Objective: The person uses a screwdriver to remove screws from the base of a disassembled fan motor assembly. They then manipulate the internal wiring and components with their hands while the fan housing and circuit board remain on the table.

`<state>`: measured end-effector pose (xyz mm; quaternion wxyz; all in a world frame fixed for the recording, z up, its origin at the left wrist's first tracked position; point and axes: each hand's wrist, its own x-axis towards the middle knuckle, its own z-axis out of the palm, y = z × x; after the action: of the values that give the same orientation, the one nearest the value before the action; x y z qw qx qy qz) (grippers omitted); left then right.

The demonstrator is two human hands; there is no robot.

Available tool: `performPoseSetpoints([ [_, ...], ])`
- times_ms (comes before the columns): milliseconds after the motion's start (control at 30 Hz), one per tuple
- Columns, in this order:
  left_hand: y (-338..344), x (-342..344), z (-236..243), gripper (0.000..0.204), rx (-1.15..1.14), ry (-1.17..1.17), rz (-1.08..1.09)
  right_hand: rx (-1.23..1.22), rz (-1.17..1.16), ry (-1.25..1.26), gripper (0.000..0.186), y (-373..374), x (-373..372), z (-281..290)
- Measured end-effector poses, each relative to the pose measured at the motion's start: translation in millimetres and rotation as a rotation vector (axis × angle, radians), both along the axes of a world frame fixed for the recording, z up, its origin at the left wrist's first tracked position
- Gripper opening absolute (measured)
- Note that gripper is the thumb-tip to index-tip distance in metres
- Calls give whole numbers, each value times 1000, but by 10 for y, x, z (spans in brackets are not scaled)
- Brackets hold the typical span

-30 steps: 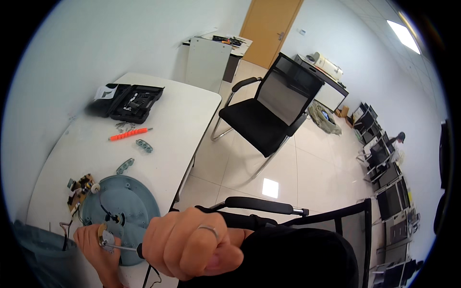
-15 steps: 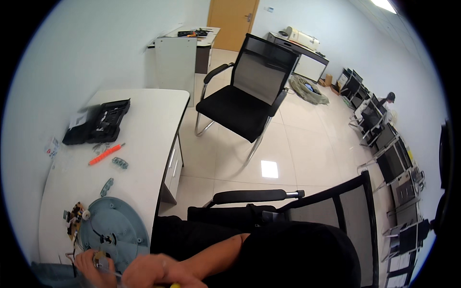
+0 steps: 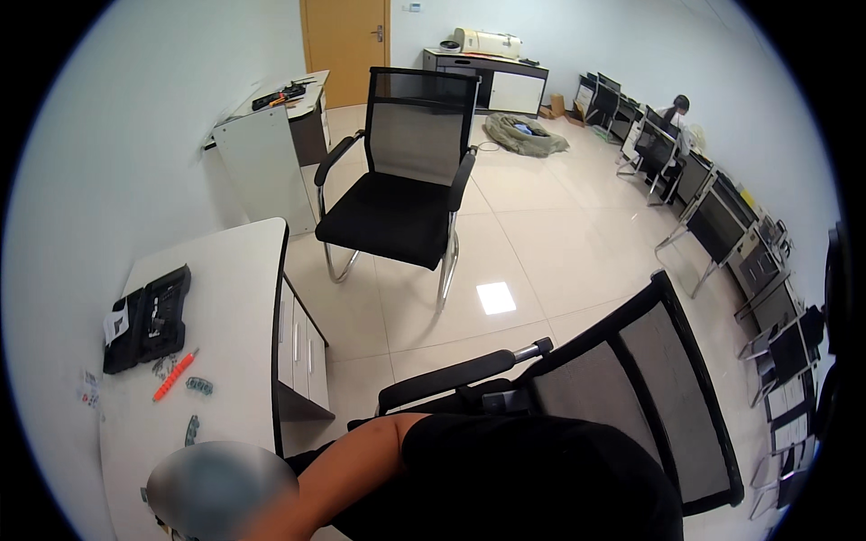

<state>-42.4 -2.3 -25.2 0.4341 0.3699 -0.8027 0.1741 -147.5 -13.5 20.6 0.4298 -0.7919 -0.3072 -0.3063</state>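
White laminate desk point(image 3: 230, 298) fills the lower left of the frame, and at its bottom edge sits a blurred grey-blue round patch point(image 3: 219, 487) that hides whatever lies there. One bare forearm point(image 3: 347, 469) runs from the lower middle leftward into that blur. Neither hand shows: both are covered by the patch or cut off by the lower rim, so I cannot tell whether they grip anything or hang loose.

Up the desk, at mid-left, an open black tool case point(image 3: 149, 317) lies flat near the wall. Just below it rests an orange-handled screwdriver point(image 3: 174, 375), tilted, and beside that a small green ribbed part point(image 3: 199, 386). A second small greenish piece point(image 3: 191, 429) lies nearer the blur.

Centre frame, a black mesh office chair with chrome legs point(image 3: 406, 194) stands on glossy beige tiles. A second black mesh chair point(image 3: 631, 388) sits lower right, its armrest just beside the forearm. At the upper right, a distant person point(image 3: 677, 108) sits among stacked monitors.
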Motion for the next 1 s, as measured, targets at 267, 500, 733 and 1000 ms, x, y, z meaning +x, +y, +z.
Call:
performPoseSetpoints([
  [267,84,-129,-13,21,-54,46,25,120,-343,-586,45,683,-647,571],
  [500,162,-273,8,19,-100,83,19,225,-686,-816,38,485,-33,-142],
  [733,236,-278,20,17,-125,128,35,680,-649,-1170,34,796,-509,88],
  [1000,-97,295,-23,23,-150,-142,55,850,-588,-1386,32,930,-702,168],
])
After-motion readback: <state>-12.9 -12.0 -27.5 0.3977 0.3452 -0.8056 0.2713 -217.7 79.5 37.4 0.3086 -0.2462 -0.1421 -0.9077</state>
